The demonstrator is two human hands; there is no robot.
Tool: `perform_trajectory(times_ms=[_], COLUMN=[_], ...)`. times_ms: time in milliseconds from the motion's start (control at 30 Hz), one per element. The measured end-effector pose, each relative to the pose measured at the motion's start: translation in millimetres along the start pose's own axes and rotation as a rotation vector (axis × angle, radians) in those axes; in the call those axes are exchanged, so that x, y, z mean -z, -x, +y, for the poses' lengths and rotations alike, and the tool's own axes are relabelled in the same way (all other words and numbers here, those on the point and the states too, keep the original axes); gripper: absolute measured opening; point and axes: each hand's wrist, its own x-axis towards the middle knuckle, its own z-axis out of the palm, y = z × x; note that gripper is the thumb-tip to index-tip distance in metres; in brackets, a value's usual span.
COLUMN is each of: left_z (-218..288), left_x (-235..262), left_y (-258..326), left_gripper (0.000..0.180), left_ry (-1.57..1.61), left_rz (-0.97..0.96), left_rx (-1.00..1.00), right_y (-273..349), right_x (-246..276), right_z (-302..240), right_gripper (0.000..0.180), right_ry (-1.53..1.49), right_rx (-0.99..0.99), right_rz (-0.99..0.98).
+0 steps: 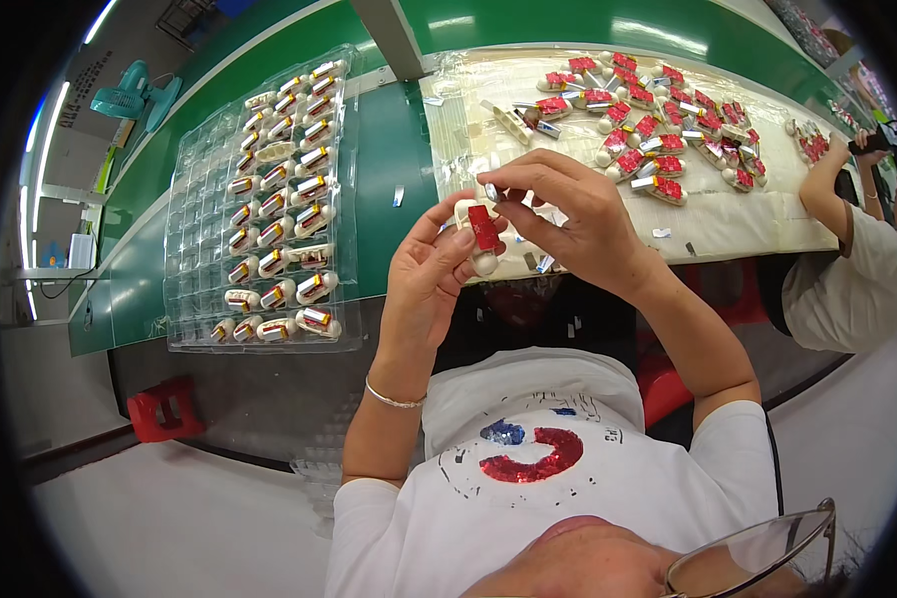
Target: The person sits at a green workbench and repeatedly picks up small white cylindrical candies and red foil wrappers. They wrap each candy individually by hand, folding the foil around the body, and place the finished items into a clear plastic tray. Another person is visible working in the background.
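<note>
Red and cream piece: held up at the table's near edge, close to the right fingertips.
Left hand: thumb and fingers clamped on that piece.
Right hand: thumb and forefinger pinched together on a small silvery bit.
Clear tray: at left on the green table, partly filled with cream pieces.
Pale sheet: at right, strewn with red-topped pieces.
</note>
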Motion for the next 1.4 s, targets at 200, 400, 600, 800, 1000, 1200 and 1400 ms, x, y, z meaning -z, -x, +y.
perform_trajectory(times_ms=[200, 400, 600, 800, 1000, 1200, 1400], left_z=[5, 1, -6, -3, -2, -1, -2], left_x=[-7, -11, -14, -14, -15, -19, -20], left_y=[-1, 3, 2, 2, 5, 7, 9], left_gripper=[0.040, 0.038, 0.035, 0.032, 0.033, 0.034, 0.034], left_ry=[0.178, -0.040, -0.209, -0.158, -0.169, -0.183, -0.170], left_rz=[0.036, 0.035, 0.148, 0.141, 0.147, 0.126, 0.139], left_rx=[-0.047, -0.155, -0.285, -0.272, -0.285, -0.343, -0.378], right_y=[-2, -4, -1, 0, 1, 3, 4], right_x=[1, 4, 3, -1, -1, -2, -2], right_z=[-1, -5, -3, -1, -6, -11, -13], right_gripper=[0.021, 0.024, 0.029, 0.034, 0.036, 0.037, 0.037], right_ry=[-0.057, -0.024, 0.081, 0.246, 0.332, 0.296, 0.191], right_rx=[0.003, 0.019, 0.063, 0.154, 0.181, 0.153, 0.114], right_rz=[0.013, 0.001, -0.022, -0.044, -0.069, -0.042, -0.018])
